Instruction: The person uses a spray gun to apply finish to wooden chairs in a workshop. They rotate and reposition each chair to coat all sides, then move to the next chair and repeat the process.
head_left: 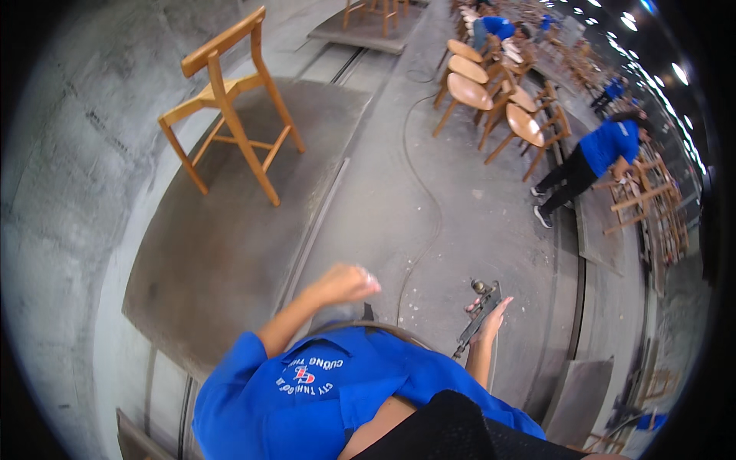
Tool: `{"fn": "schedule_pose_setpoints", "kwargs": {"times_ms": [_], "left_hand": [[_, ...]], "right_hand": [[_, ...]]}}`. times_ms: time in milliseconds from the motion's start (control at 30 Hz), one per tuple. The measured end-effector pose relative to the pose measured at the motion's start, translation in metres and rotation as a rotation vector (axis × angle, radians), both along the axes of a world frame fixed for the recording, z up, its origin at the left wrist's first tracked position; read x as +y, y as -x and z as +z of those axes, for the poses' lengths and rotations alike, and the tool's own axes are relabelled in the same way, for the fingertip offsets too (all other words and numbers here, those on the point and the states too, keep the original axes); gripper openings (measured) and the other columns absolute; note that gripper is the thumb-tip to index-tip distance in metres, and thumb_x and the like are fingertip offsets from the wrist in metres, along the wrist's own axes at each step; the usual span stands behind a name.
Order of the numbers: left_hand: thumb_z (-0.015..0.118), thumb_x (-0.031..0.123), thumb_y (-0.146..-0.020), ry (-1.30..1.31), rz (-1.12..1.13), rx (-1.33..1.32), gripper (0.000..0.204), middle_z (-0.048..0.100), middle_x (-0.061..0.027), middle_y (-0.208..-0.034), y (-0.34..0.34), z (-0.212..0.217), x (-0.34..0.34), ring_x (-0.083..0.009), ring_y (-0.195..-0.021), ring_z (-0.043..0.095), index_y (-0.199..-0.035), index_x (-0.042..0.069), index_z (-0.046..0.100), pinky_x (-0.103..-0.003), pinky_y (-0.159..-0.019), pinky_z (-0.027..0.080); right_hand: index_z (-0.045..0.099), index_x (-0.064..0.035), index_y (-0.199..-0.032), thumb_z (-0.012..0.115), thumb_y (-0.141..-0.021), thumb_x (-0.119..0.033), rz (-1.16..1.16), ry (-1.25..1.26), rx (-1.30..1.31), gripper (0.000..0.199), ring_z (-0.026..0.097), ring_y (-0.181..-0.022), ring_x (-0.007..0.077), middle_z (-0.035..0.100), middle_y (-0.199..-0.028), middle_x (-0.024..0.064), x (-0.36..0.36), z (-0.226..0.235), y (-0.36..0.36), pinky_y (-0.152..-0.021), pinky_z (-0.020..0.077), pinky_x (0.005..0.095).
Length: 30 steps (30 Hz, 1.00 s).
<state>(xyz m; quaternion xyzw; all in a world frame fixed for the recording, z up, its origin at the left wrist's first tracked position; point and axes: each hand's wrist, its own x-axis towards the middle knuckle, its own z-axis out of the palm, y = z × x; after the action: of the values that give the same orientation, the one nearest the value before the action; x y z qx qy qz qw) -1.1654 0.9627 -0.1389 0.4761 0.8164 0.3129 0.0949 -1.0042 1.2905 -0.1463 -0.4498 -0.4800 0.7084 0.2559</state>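
Observation:
My right hand grips a metal spray gun, which has a round knob at its upper end. A hose hangs down from the gun beside my forearm. In front of my chest my left hand is raised with its fingers curled in, slightly blurred; whether anything lies inside them is hidden. Nothing else touches that hand. Ahead and to the left a light wooden chair stands upright on a flat grey platform, well beyond my left hand's reach.
A thin hose winds along the concrete floor. Several wooden chairs with round seats stand in rows ahead right. A person in blue bends over wooden chair frames at the right. Another platform lies farther ahead, beside a grey wall.

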Motion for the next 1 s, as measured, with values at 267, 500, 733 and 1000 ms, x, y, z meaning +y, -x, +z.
{"fn": "schedule_pose_setpoints", "kwargs": {"times_ms": [267, 500, 733, 1000], "left_hand": [[0.076, 0.019, -0.079, 0.003, 0.61, 0.879, 0.022, 0.063, -0.014, -0.12, 0.29, 0.094, -0.081, -0.036, -0.119, 0.056, -0.096, 0.006, 0.069, -0.046, -0.102, 0.043], [0.049, 0.056, -0.093, 0.32, 1.49, 0.91, 0.056, 0.068, -0.0195, -0.113, 0.559, 0.18, -0.193, -0.0368, -0.106, 0.064, -0.107, 0.007, 0.071, -0.045, -0.092, 0.047], [0.05, 0.052, -0.092, 0.412, 1.586, 1.106, 0.052, 0.073, -0.0132, -0.087, 0.56, 0.166, -0.175, -0.0321, -0.084, 0.07, -0.093, 0.007, 0.075, -0.042, -0.078, 0.052], [0.047, 0.022, -0.094, -0.046, 1.32, 1.266, 0.036, 0.069, -0.0131, -0.073, 0.419, 0.164, -0.16, -0.0303, -0.068, 0.065, -0.08, 0.001, 0.072, -0.038, -0.07, 0.052]], "right_hand": [[0.059, -0.0014, -0.108, 0.036, -0.096, -0.069, 0.478, -0.109, -0.047, 0.072, 0.064, -0.066, 0.0185, 0.064, -0.08, 0.0088, 0.036, -0.021, 0.184, -0.062, 0.0525, 0.0305], [0.057, 0.0008, -0.111, 0.027, -0.097, -0.069, 0.462, 0.018, 0.082, 0.077, 0.063, -0.067, 0.0217, 0.063, -0.08, 0.0113, 0.012, -0.017, 0.348, -0.064, 0.0532, 0.0343], [0.058, 0.0042, -0.112, 0.025, -0.101, -0.064, 0.719, -0.173, 0.139, 0.076, 0.063, -0.068, 0.0218, 0.064, -0.08, 0.0126, -0.006, -0.025, 0.488, -0.067, 0.0529, 0.0352], [0.058, 0.0045, -0.108, 0.027, -0.099, -0.066, 0.809, -0.124, 0.102, 0.077, 0.065, -0.07, 0.0221, 0.066, -0.082, 0.0136, -0.038, -0.022, 0.683, -0.068, 0.0546, 0.0353]]}}
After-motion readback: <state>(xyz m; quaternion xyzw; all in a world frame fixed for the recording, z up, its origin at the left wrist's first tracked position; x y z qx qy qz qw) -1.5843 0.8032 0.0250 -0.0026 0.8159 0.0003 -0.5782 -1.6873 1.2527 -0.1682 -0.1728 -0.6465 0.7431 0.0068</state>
